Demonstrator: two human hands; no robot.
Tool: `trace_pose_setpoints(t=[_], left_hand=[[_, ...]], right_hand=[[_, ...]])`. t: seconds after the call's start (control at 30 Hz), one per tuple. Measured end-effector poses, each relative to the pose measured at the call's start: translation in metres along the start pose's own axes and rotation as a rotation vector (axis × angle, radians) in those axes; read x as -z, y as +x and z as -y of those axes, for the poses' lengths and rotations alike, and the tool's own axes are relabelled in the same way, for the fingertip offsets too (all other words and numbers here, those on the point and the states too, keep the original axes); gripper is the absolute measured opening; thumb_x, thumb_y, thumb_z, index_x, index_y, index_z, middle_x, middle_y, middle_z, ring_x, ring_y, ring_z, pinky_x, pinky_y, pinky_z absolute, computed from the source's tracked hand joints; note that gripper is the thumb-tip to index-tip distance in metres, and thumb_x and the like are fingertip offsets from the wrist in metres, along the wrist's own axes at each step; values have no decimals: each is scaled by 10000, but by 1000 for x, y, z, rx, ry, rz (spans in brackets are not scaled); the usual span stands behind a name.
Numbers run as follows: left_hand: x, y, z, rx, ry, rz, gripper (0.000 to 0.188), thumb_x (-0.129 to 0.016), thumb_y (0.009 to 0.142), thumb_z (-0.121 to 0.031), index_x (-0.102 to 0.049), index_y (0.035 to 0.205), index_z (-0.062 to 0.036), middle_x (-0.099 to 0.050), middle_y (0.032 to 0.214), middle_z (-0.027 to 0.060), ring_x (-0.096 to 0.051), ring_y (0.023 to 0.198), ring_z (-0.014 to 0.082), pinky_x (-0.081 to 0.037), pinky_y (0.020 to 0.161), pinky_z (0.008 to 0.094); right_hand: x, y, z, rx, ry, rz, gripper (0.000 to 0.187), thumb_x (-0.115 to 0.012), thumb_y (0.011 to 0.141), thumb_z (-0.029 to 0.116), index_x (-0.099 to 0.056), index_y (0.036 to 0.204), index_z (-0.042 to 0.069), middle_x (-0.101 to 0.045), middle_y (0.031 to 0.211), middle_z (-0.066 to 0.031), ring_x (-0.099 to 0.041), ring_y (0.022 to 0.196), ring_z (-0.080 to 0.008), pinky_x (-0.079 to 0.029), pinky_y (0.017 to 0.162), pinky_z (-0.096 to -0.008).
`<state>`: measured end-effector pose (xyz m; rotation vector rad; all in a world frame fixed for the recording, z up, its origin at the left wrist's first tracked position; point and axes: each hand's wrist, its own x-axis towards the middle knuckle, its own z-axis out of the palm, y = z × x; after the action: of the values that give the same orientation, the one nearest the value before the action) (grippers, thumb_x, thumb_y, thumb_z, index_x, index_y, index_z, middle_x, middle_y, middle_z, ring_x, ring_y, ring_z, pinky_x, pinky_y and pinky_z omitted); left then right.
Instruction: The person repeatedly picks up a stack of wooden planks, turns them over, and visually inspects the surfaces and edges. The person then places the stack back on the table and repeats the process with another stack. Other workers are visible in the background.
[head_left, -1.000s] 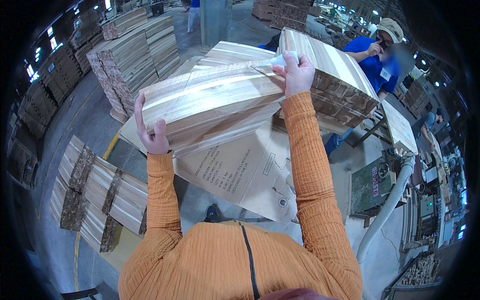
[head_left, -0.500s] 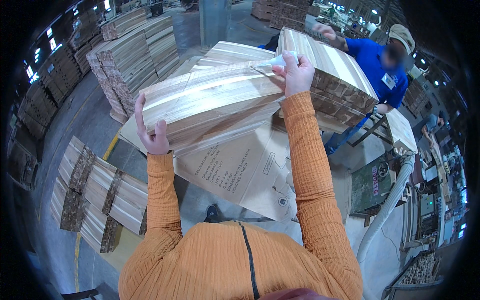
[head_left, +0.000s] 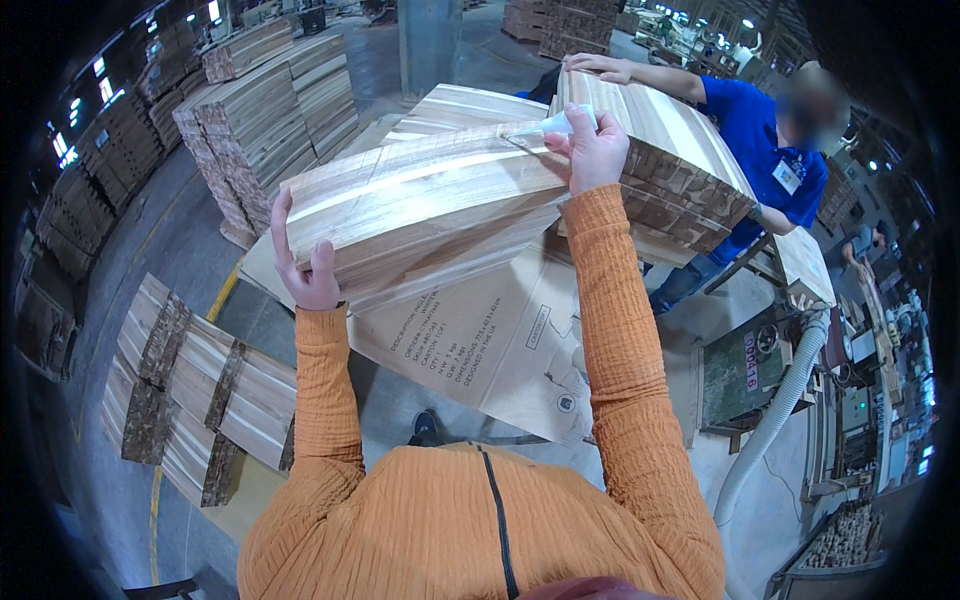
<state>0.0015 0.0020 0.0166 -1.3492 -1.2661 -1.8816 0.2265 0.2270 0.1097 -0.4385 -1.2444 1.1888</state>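
Note:
A light, striped wooden board (head_left: 430,190) lies tilted across the stack in front of me, its long near face turned toward me. My left hand (head_left: 312,275) grips its left end, thumb on the near face and fingers at the end edge. At the board's right end, my right hand (head_left: 598,155) is closed round a small pale squeeze bottle (head_left: 558,123) with a pointed tip. That tip rests at or just above a dark line on the board's upper surface; contact I cannot tell. Behind lies another striped board (head_left: 455,103).
Printed cardboard (head_left: 470,350) spreads below the board. To the right stands a thick board stack (head_left: 665,165), with a co-worker in a blue shirt (head_left: 735,140) behind it. More stacks stand at left (head_left: 275,120) and lower left (head_left: 200,390). A pale hose (head_left: 775,420) runs beside a machine.
The co-worker's raised hand has come down onto the top of the right stack, and their head and body have shifted. My hands, the board and the bottle look nearly unmoved.

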Motion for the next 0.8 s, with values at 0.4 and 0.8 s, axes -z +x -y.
trace_pose_setpoints(t=[0.4,0.8], left_hand=[[0,-1,-3,-1,4,1,665,-555,809,-388,-416,1287,53,-449,1310,194,-409,1234,308,-282,1051,408],[-2,0,-3,8,-15,-6,661,-555,807,-381,-419,1286,54,-454,1308,192,-416,1228,309,-287,1048,406]], right_hand=[[4,0,-2,32,4,-11,218,-629,839,159,-539,861,-38,-596,795,-121,-629,606,-163,-558,499,-243],[1,2,-2,52,42,-24,219,-661,809,146,-519,757,-13,-577,705,-86,-598,502,-135,-524,446,-236]])
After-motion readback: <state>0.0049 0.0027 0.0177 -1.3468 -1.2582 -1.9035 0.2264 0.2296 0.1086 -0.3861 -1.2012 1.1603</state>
